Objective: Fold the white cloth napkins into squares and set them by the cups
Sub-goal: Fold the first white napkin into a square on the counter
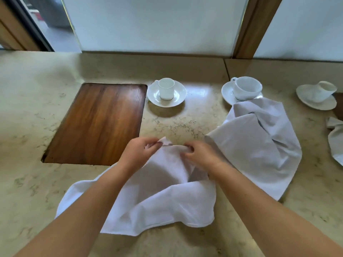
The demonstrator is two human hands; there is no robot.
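Two hands pinch the far edge of one white napkin (157, 197), left hand (141, 151) and right hand (200, 154) each in a closed grip on it. It lies rumpled on the table (37, 182), nearer than the small cup (166, 88) (upright on its saucer). Right of that cup, a second napkin (258, 145) touches the wide cup (247, 88).

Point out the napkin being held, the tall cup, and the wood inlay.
held napkin (157, 197), head view, its spread middle
tall cup (166, 89), head view, its side wall
wood inlay (98, 123), head view, its centre
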